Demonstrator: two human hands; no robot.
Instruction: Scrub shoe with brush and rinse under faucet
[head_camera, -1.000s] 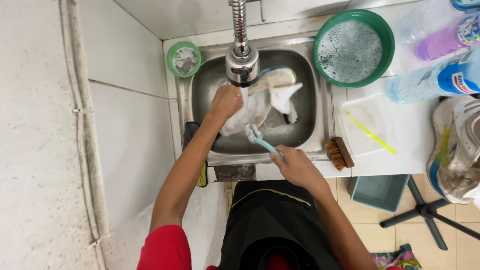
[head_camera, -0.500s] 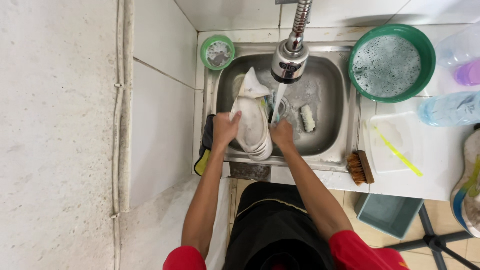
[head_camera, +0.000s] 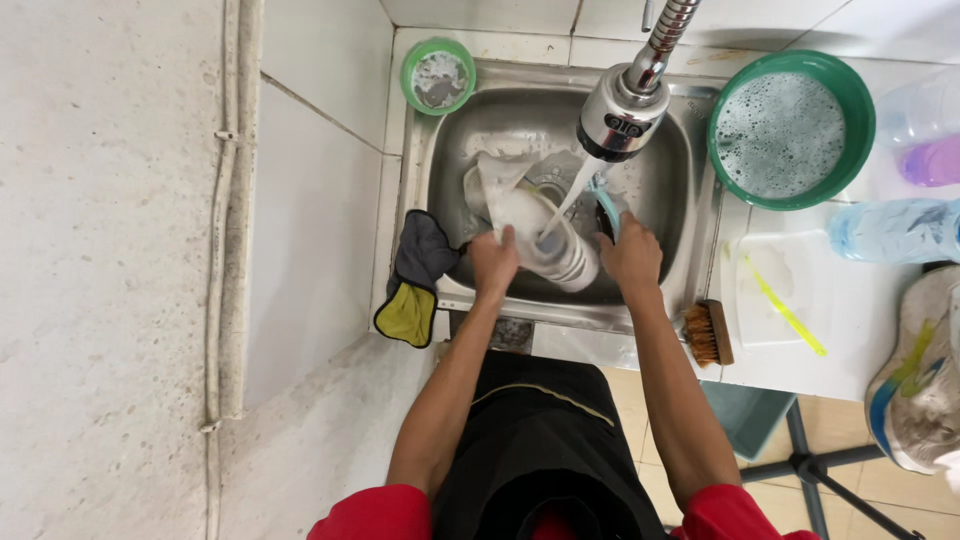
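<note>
Steel sink (head_camera: 455, 300) as landmark. White shoe (head_camera: 545, 235) lies inside it, under the tap head (head_camera: 622, 112), water stream striking its upper. Left hand (head_camera: 495, 262) clamped on the shoe's near end, at the sink's front wall. Right hand (head_camera: 630, 255) closed round a light blue brush (head_camera: 605, 205), just right of the shoe; bristles hidden. Judged: shoe light but heavier soaked, sole stiff, upper soft, wet surface slippery; firmest hold is around the sole edge or heel. Grey-and-yellow cloth (head_camera: 415, 280) draped over the sink's left rim. Small green bowl (head_camera: 438, 75) at the back-left corner; large green basin (head_camera: 790, 130) of suds to the right. Wooden scrub brush (head_camera: 708, 332) on the worktop (head_camera: 860, 330) right of the sink
</note>
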